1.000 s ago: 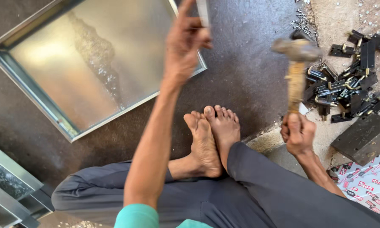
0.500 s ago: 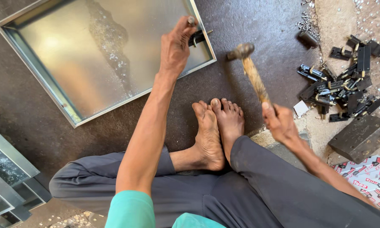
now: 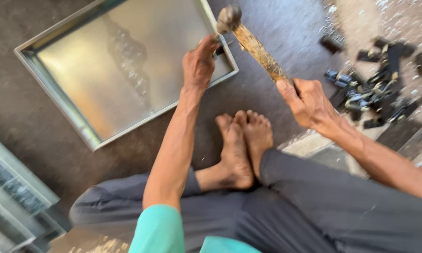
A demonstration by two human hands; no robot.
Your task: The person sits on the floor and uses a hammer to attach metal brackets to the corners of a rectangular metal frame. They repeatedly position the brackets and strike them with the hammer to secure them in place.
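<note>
Sitting on the dark floor (image 3: 276, 42), the person has both bare feet (image 3: 244, 145) drawn together in front of grey trousers. A large shallow sheet-metal tray (image 3: 122, 70) lies flat on the floor ahead and to the left, its raised rim facing up. Stacked metal frames (image 3: 14, 197) rest at the lower left. A pile of small dark metal parts (image 3: 380, 89) lies at the upper right, well apart from the tray. The right hand (image 3: 309, 100) is wrapped fully around the wooden handle of a hammer (image 3: 251, 40), whose head is directly above the tray's near right corner. The left hand (image 3: 200, 61) pinches a small dark piece (image 3: 219, 49) against that corner rim; its shape is blurred.
</note>
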